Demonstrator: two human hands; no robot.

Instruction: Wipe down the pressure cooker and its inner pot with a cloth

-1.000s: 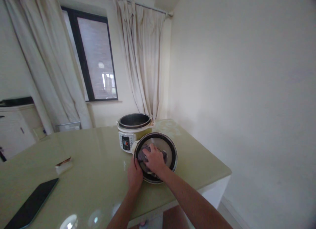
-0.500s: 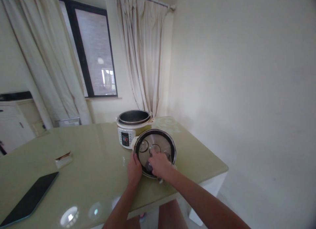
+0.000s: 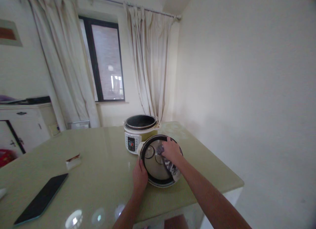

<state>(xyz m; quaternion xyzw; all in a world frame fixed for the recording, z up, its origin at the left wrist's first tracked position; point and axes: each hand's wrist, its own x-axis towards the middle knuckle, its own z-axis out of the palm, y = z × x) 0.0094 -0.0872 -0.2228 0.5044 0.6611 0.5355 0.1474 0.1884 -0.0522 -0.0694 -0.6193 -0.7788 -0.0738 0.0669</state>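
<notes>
A round pressure cooker lid (image 3: 155,169) is tipped up on the table, its metal inner side and black seal ring facing me. My left hand (image 3: 140,173) grips the lid's lower left rim. Against the lid's upper right inside, my right hand (image 3: 172,151) presses a patterned grey cloth (image 3: 172,169), its fingers closed on it and a loose end hanging down. Right behind the lid stands the white electric pressure cooker (image 3: 133,143), uncovered, with its dark inner pot (image 3: 140,122) showing and a control panel on the front.
The pale green glossy table (image 3: 103,176) holds a dark tablet (image 3: 41,199) and a small whitish packet (image 3: 73,161) at the left. A white wall (image 3: 234,90) rises beyond the right edge. Curtains (image 3: 150,57) and a white cabinet (image 3: 27,123) are at the back.
My right hand has moved with the cloth from the lower part of the lid up to its upper right. My left hand keeps its hold on the rim. The view has shifted slightly.
</notes>
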